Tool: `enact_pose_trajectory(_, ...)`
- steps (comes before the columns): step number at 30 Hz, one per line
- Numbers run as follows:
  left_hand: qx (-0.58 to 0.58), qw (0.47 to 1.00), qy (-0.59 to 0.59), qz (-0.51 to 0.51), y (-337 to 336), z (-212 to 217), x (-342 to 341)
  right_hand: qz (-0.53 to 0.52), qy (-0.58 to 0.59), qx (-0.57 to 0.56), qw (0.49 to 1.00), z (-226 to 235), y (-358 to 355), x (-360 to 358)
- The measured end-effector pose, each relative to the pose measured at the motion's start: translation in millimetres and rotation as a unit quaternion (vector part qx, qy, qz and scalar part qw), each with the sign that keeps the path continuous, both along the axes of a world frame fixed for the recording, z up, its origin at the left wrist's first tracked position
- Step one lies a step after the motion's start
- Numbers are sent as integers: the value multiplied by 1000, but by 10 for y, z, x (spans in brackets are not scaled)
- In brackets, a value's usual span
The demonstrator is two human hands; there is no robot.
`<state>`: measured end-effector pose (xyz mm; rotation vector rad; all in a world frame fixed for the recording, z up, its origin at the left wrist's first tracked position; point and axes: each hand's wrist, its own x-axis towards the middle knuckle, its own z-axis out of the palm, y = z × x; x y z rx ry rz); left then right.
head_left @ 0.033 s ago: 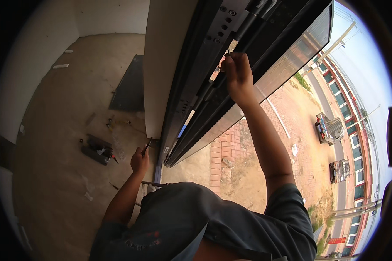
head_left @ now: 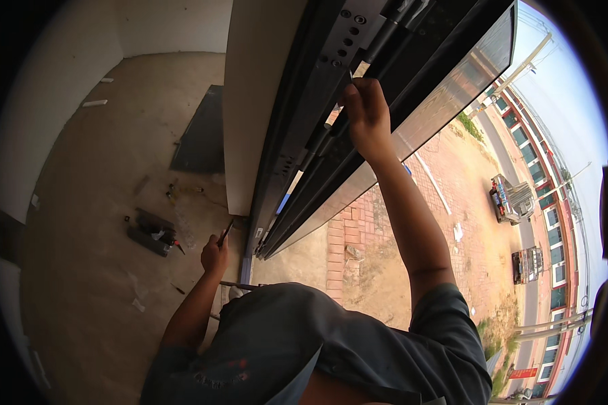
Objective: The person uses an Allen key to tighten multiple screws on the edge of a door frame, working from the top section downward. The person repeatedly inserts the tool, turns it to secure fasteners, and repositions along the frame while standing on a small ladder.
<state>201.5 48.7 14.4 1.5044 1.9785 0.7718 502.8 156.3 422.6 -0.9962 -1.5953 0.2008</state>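
My right hand is raised at the black door frame, its fingers pinched round a thin metal rod. The rod's upper tip is close to the lowest of several bolts and holes in the frame's flat plate. Whether it touches the bolt I cannot tell. Lower down and to the left, my left hand is closed on a slim dark tool that points up beside the bottom of the frame. Its exact kind does not show. Black hinge barrels run along the frame, right of the plate.
A glass door leaf stands open to the right, toward a brick-paved yard with parked vehicles. On the indoor floor at left lie a dark open tool case and a dark panel. A pale panel stands left of the frame.
My right hand has shifted slightly up and left, bringing the rod's tip nearer the lowest bolt. My left hand has moved a little left and down with its tool.
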Motion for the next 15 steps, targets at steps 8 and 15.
enact_pose_trajectory(8,-118,988,100,18,-1050,-672,-735,-32,104,-20,994,-101,332,-141)
enact_pose_trajectory(15,-27,998,50,-13,-646,-281,-664,-4,211,11,977,-187,498,-111)
